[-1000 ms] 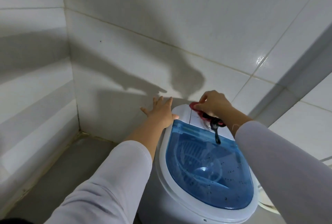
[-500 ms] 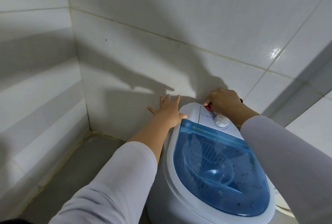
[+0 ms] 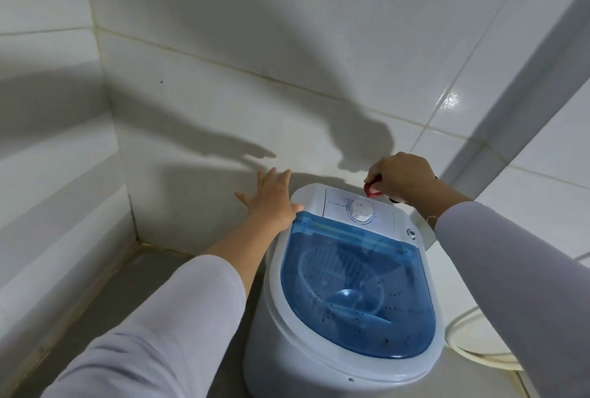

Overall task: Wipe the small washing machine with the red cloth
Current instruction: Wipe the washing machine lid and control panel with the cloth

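Note:
The small washing machine (image 3: 277,298) is white with a see-through blue lid (image 3: 357,295) and a white dial (image 3: 360,210) on its back panel. It stands on a grey floor against the tiled wall. My left hand (image 3: 271,198) lies flat with fingers spread on the machine's back left corner. My right hand (image 3: 400,177) is closed over the back right edge, holding the red cloth (image 3: 371,190). Only a small red fold shows under the fingers, and a dark bit pokes out behind the wrist.
White tiled walls (image 3: 223,94) meet in a corner at the left. The grey floor (image 3: 105,308) runs along the left of the machine. A white hose or cord (image 3: 459,353) curves on the floor at the right, beside my right sleeve.
My right hand has slid with the cloth from the middle of the control panel to its back right edge, uncovering the dial. My left hand stays on the back left corner.

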Tool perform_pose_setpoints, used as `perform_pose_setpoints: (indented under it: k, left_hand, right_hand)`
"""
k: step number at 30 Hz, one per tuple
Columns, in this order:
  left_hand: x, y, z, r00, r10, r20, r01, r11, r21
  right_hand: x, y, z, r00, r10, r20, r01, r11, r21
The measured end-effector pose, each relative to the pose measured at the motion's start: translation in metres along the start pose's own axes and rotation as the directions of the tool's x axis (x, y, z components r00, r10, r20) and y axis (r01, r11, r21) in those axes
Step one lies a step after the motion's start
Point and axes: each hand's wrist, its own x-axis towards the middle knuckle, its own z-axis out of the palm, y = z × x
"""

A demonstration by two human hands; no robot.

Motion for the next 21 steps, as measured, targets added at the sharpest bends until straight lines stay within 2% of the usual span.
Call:
perform_pose_setpoints:
  k: [6,12,17,21]
  left_hand:
    - [-0.017,-0.003,-0.004,0.996,0.002,0.084,-0.005,0.999,0.035]
    - [-0.019,-0.004,-0.003,0.993,-0.034,0.117,0.028,0.998,0.048]
    - [-0.019,-0.002,-0.004,0.992,-0.022,0.128,0.013,0.997,0.07]
    - [-0.018,-0.004,-0.005,0.991,-0.026,0.129,0.017,0.997,0.073]
  right_hand:
    - [-0.016,-0.008,0.004,0.999,0.032,-0.002,-0.031,0.992,0.122]
    - [-0.017,-0.021,0.017,1.0,0.028,0.012,-0.029,0.997,0.067]
    - [-0.014,-0.024,0.023,0.998,0.043,0.048,-0.047,0.995,0.085]
    - [-0.011,-0.028,0.022,0.999,0.015,0.052,-0.017,1.0,0.021]
